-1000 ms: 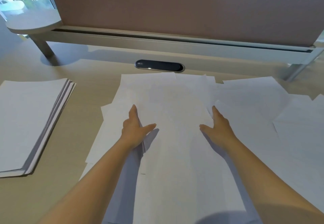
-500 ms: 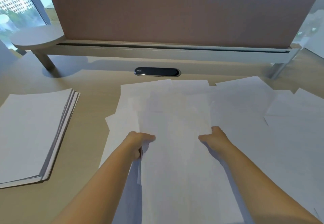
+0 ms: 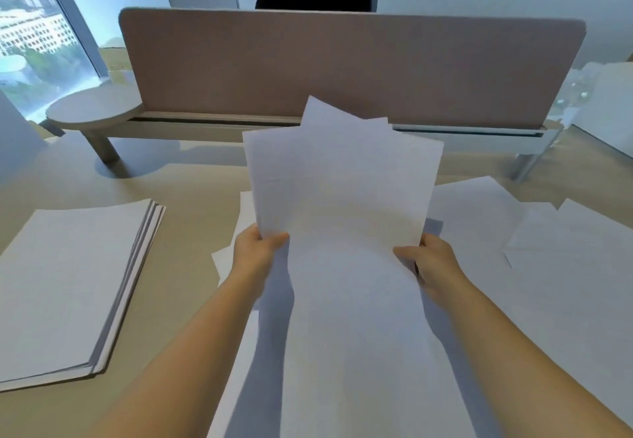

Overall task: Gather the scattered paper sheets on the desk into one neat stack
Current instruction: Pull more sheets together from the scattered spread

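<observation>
A loose bundle of white paper sheets (image 3: 342, 184) is lifted off the desk, its far end tilted up and its corners fanned unevenly. My left hand (image 3: 255, 249) grips the bundle's left edge, thumb on top. My right hand (image 3: 428, 259) grips the right edge the same way. Several more loose sheets (image 3: 548, 266) lie scattered on the desk to the right and under my arms. A squared stack of white paper (image 3: 72, 280) lies on the desk at the left.
A brown divider panel (image 3: 342, 60) runs across the back of the beige desk (image 3: 191, 197), on a grey rail with a round shelf (image 3: 96, 112) at its left end. A person in black sits behind the panel. A window is at far left.
My hands went from lying flat on the sheets to gripping both edges, and the bundle has come up off the desk. My view has tilted upward.
</observation>
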The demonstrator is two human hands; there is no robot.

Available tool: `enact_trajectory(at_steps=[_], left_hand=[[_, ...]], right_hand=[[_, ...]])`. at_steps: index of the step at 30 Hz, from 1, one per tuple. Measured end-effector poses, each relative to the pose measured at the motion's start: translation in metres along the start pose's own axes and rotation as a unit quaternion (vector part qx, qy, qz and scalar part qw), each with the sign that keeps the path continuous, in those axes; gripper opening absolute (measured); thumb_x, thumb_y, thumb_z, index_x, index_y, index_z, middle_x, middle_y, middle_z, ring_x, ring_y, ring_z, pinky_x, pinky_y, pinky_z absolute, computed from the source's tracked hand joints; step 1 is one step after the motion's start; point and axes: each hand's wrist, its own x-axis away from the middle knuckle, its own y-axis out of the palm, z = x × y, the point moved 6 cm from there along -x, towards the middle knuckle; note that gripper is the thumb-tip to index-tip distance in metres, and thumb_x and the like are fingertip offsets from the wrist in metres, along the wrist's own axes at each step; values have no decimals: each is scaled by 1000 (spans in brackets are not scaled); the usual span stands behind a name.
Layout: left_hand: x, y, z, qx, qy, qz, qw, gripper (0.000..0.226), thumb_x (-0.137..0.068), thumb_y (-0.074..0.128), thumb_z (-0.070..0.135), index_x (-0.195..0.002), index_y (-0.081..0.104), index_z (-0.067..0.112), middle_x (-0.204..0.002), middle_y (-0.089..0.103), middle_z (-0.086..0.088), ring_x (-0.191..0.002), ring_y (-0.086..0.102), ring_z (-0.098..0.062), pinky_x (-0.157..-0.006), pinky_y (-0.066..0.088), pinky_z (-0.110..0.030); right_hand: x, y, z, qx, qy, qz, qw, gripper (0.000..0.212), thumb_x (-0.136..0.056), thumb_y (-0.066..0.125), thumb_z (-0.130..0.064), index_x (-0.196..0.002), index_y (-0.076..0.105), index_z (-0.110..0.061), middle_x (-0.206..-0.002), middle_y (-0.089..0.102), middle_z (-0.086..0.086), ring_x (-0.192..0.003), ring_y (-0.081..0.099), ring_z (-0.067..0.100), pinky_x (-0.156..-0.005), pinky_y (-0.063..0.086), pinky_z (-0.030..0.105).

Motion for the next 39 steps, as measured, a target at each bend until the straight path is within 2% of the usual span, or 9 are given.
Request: enact_trajectory(at_steps=[2,4,7,10,12,23,26,31,39], left_hand=[[-1,-2,21,36,24,-7,999,25,-86,58,1,-111,60,3,-101,61,-10,-91,54,-24,-72,43,-31],[2,-3,46,66,51,-16,996,19,-87,57,1,-105,60,7,-92,62,-6,-89,56,-23,-67,46,-25],[11,-2,83,111,91,-35,989,14,-88,56,1,-99,59,10,-83,63,0,-83,60,-22,-67,48,-23],[24,-3,120,136,154,-66,976,17,-87,56,-1,-87,62,15,-76,67,6,-67,65,-10,-60,53,-22],[31,-3,137,146,185,-92,967,23,-85,57,-5,-82,62,18,-65,71,13,-58,67,-3,-55,55,-17],[35,0,109,127,167,-122,970,30,-76,62,-11,-93,61,14,-89,66,1,-76,64,-14,-77,54,-29],[30,5,85,114,146,-129,974,35,-75,61,-15,-86,59,18,-86,65,3,-77,62,-13,-72,51,-25],[21,1,76,98,151,-134,974,38,-74,63,-13,-89,59,21,-87,67,5,-79,64,-11,-66,53,-19],[21,12,99,109,186,-139,967,29,-74,65,-9,-88,59,16,-86,66,1,-67,68,-7,-62,56,-19]], right_hand=[[3,2,-23,-23,-30,-5,999,32,-85,56,7,-116,56,-2,-101,57,6,-95,54,24,-92,43,32],[11,1,-49,-36,-62,3,997,36,-85,57,5,-121,54,-2,-104,57,6,-98,55,24,-88,43,30],[24,-5,-88,-55,-123,27,991,31,-86,58,3,-116,58,-2,-98,59,3,-92,54,20,-79,45,24],[39,-14,-122,-66,-188,41,979,19,-85,58,2,-101,61,-8,-76,59,-2,-74,55,15,-51,45,6],[47,-19,-138,-87,-215,32,972,19,-84,59,3,-98,60,-10,-77,59,-4,-70,56,9,-50,45,2],[56,-33,-122,-81,-205,-10,975,32,-77,66,6,-103,57,-10,-85,62,-3,-77,59,10,-70,50,24],[52,-34,-105,-78,-193,-9,978,36,-75,66,9,-103,55,-10,-84,61,-3,-76,58,10,-75,46,29],[46,-40,-92,-77,-181,-4,980,30,-72,67,10,-89,60,-13,-81,63,-2,-73,60,12,-58,53,16],[47,-36,-111,-72,-213,-21,974,30,-73,69,6,-98,62,-8,-83,65,-2,-75,62,11,-67,54,23]])
